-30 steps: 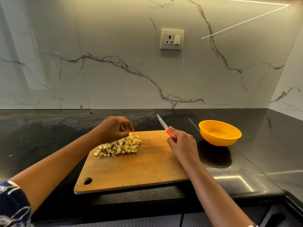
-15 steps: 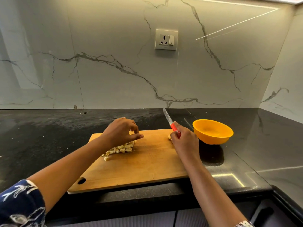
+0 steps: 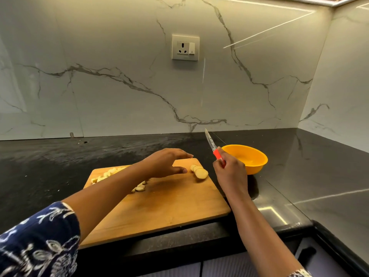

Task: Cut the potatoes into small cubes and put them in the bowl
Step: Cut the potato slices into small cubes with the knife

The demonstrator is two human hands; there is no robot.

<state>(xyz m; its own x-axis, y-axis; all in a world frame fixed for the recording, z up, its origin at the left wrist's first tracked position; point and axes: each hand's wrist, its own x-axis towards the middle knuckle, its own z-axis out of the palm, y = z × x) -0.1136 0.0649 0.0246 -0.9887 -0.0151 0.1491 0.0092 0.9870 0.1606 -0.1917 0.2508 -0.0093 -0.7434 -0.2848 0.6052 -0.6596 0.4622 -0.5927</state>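
Fingers: left hand [image 3: 163, 162] spread, moved from cubes [image 3: 107, 173] toward slices [image 3: 199, 172] (contact unclear) | right hand [image 3: 231, 174] grips knife [image 3: 212, 146]

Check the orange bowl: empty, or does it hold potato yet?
Empty: the bowl shows a bare orange inside, no pieces. The potato cubes and slices lie on the cutting board.

A white marble-look backsplash [image 3: 99, 47] with grey veins fills the upper frame, with a white wall socket and switch [image 3: 185, 47] mounted at centre and bright streaks of reflected light [image 3: 269, 29] crossing its upper right. At far right it meets a matching side wall [image 3: 343, 76] in a corner. Below runs a glossy black stone countertop [image 3: 309, 166], with grey cabinet fronts [image 3: 229, 265] under its front edge at the bottom.
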